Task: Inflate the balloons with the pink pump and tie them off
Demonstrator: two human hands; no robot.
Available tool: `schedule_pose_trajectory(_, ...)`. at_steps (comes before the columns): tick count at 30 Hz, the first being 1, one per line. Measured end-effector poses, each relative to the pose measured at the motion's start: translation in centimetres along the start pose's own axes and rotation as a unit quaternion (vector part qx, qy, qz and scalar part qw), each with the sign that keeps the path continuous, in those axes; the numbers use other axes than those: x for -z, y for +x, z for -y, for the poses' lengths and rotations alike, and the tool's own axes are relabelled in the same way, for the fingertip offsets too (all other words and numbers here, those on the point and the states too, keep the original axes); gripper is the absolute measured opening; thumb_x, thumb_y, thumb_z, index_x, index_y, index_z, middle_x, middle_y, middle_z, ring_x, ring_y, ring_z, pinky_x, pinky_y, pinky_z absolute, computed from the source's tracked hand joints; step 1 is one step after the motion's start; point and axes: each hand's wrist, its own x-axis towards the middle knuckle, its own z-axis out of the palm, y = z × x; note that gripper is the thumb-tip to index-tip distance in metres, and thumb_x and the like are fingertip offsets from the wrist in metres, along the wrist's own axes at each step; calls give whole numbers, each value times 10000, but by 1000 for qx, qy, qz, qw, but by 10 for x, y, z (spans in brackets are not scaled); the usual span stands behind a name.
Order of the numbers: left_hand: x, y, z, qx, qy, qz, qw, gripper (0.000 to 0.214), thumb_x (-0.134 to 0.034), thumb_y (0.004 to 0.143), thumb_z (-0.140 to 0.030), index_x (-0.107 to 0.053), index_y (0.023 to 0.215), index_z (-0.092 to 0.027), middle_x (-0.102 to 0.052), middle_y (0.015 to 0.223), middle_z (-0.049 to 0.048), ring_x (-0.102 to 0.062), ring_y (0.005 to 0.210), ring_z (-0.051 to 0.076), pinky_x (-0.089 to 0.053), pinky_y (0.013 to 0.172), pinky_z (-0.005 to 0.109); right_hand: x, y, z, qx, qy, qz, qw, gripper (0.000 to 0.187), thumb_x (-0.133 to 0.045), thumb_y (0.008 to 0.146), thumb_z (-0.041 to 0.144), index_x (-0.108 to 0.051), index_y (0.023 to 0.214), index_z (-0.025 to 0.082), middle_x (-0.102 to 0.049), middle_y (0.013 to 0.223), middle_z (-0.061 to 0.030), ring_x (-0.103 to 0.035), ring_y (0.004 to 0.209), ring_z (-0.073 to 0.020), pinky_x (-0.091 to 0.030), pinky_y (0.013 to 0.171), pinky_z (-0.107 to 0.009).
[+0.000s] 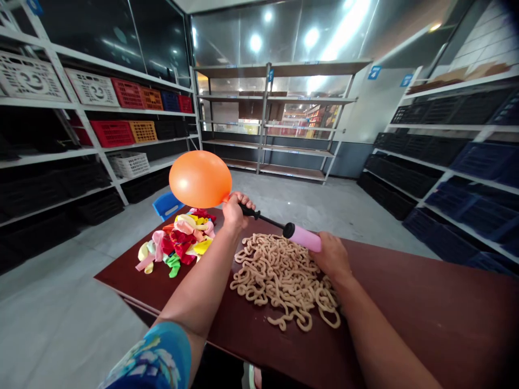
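Note:
An inflated orange balloon (200, 179) sits on the far end of a hand balloon pump (305, 237). My left hand (236, 209) is closed round the balloon's neck and the pump's black end. The pump's thin black rod is pulled out and shows between my hands. Around the pink barrel my right hand (333, 256) is closed. Below the pump lies a tangled pile of beige, rope-like loops (279, 275). A heap of limp, uninflated balloons (182, 240) in several colours lies left of my left forearm.
Everything on the dark brown table (421, 308) lies toward its left and middle. A blue chair (167, 205) stands beyond the far left edge. Shelves with crates (126, 94) line the left side, dark crates (417, 167) the right. A metal rack (268, 119) stands at the back.

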Motion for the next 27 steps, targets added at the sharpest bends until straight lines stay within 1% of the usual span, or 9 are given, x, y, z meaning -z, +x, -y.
schedule_pose_trajectory(5,-11,-16,25,33,-4,21,999,188,-412,629,-79,-270,576,-190,-262,483,-49,-337,388,90,-299,430,241,8,-5,24,33,13,-36,999,215,-552,731,280,-509,912,171,-584,875,-71,-487,841,-204,-323,700,-289)
schedule_pose_trajectory(8,-10,-24,37,53,-8,31,998,189,-417,630,-86,-269,573,-188,-271,486,-47,-339,389,90,-309,440,246,12,-7,33,45,16,-43,998,203,-533,754,301,-507,910,173,-583,869,-68,-486,831,-208,-318,709,-294)
schedule_pose_trajectory(10,-8,-25,40,60,-6,34,998,192,-425,636,-91,-270,576,-187,-278,494,-47,-345,395,88,-323,454,249,12,-7,34,51,19,-38,998,211,-533,754,305,-509,917,174,-585,874,-64,-487,835,-209,-319,715,-294)
schedule_pose_trajectory(12,-5,-24,39,57,2,33,998,188,-425,640,-92,-274,579,-186,-283,496,-47,-355,401,90,-337,467,252,11,-5,30,51,23,-27,998,234,-548,740,300,-514,935,174,-588,895,-60,-489,855,-210,-323,725,-291)
schedule_pose_trajectory(15,-1,-19,31,43,8,23,999,184,-408,637,-84,-269,579,-188,-273,489,-47,-366,405,98,-341,469,254,9,-1,17,38,24,-11,999,271,-559,724,275,-519,976,182,-594,940,-54,-490,887,-207,-324,724,-283)
schedule_pose_trajectory(19,6,-9,16,31,-12,-7,999,187,-403,649,-82,-265,588,-193,-273,500,-50,-369,405,97,-333,465,255,3,3,-7,-9,3,2,1000,251,-536,742,270,-527,979,188,-598,931,-55,-497,863,-204,-308,684,-286)
schedule_pose_trajectory(21,10,-5,10,26,-18,-17,999,189,-409,652,-85,-267,589,-192,-279,507,-51,-360,404,91,-327,463,252,0,3,-14,-30,-7,10,999,229,-527,751,277,-531,961,187,-598,919,-58,-499,847,-205,-298,665,-288)
schedule_pose_trajectory(24,12,-3,9,15,-18,-21,1000,196,-414,641,-82,-260,583,-188,-262,501,-54,-338,398,84,-307,451,242,-1,2,-13,-27,-20,12,999,215,-523,747,266,-530,942,177,-597,920,-66,-497,838,-206,-294,656,-289)
schedule_pose_trajectory(27,10,-8,17,14,-11,-16,1000,196,-407,627,-74,-254,581,-188,-253,495,-54,-340,398,86,-308,451,240,1,1,2,6,-27,14,1000,218,-547,721,256,-525,921,172,-596,917,-68,-496,843,-206,-299,662,-287)
